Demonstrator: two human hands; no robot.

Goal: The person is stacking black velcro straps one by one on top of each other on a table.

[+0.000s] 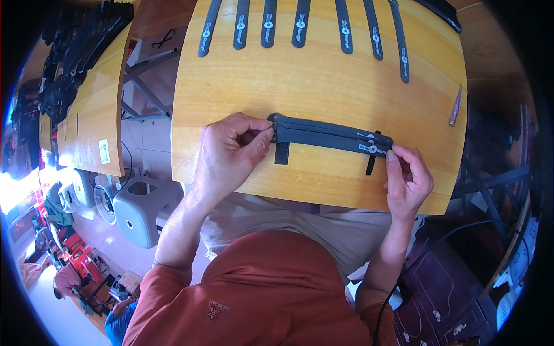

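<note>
A small stack of black storage straps (pixel 329 135) lies lengthwise near the front of the wooden table, its layers slightly fanned. My left hand (pixel 234 147) is closed, thumb and forefinger pinching the stack's left end, where the fingertips hide part of it. At the other end, my right hand (pixel 408 176) pinches the rounded tip of the nearest strap between thumb and fingers. Two short black strips, a wider one (pixel 281 153) at the left and a narrower one (pixel 370 166) at the right, lie crosswise beneath the stack.
Several single black straps (pixel 269 26) point toward me along the table's far side. A slim purple pen-like tool (pixel 455 108) lies near the right edge. Another table (pixel 92 135) to the left bears a heap of black straps (pixel 95 46). A pale plastic stool (pixel 138 210) stands below it.
</note>
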